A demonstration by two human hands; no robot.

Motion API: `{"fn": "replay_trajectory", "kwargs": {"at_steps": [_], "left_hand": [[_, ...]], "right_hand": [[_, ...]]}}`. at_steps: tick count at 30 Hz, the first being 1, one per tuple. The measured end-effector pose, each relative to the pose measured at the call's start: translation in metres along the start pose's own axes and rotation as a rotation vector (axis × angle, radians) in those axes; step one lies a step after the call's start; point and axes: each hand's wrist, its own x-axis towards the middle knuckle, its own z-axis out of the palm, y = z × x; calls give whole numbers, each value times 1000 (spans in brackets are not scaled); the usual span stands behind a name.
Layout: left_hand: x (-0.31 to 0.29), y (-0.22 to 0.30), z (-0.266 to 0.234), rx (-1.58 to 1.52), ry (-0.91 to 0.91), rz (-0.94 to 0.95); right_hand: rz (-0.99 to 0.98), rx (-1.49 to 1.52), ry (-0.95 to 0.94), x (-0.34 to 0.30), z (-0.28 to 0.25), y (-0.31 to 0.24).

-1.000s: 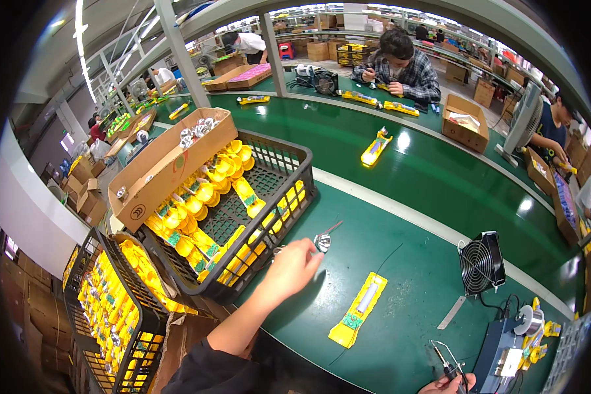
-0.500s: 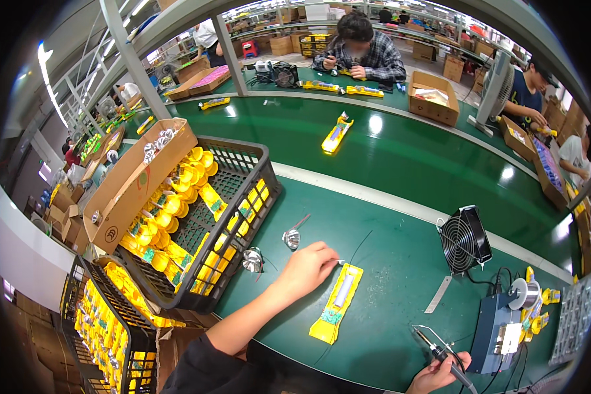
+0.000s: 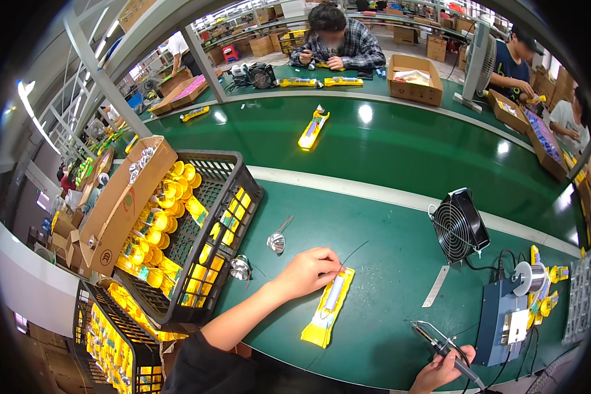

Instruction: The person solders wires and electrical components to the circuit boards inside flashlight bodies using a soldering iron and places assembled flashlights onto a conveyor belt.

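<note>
While our mid-frame casing [image 3: 317,333] holds its cell [image 3: 335,294], reflectors [image 3: 276,243] lie loose, left fingers [image 3: 329,264] apparently pinching a wire [image 3: 356,251], right fingers [image 3: 438,369] closed round a soldering iron [image 3: 439,345].

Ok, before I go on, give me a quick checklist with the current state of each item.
1. Left hand at the far end of the yellow casing: ok.
2. What its grip pinches: cannot tell, too small.
3. Right hand holding the soldering iron: ok.
4. Iron tip apart from the casing: ok.
5. Loose parts cleared: not ok, two silver reflectors lie left of the casing.
6. Fan running: cannot tell.
</note>
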Motion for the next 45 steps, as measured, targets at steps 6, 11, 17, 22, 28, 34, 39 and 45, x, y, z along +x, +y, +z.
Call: {"fn": "replay_trajectory", "kwargs": {"at_steps": [6, 11, 17, 22, 28, 34, 39, 45], "left_hand": [[0, -3, 0, -32, -11, 40], [3, -2, 2, -29, 16, 60], [1, 3, -2, -78, 32, -7], [8, 0, -6, -18, -69, 67], [19, -3, -11, -198, -151, -168], [31, -15, -13, -303, -331, -225], [35, -16, -15, -347, -397, -144], [37, -14, -18, -358, -427, -160]], "right_hand": [[0, 18, -2, 1, -1, 1], [39, 37, 36, 2, -1, 3], [63, 8, 63, 3, -1, 2], [64, 8, 67, 3, 1, 1], [77, 13, 75, 3, 1, 1], [66, 28, 65, 3, -1, 3], [49, 13, 41, 4, 0, 2], [87, 20, 53, 3, -1, 2]]}}
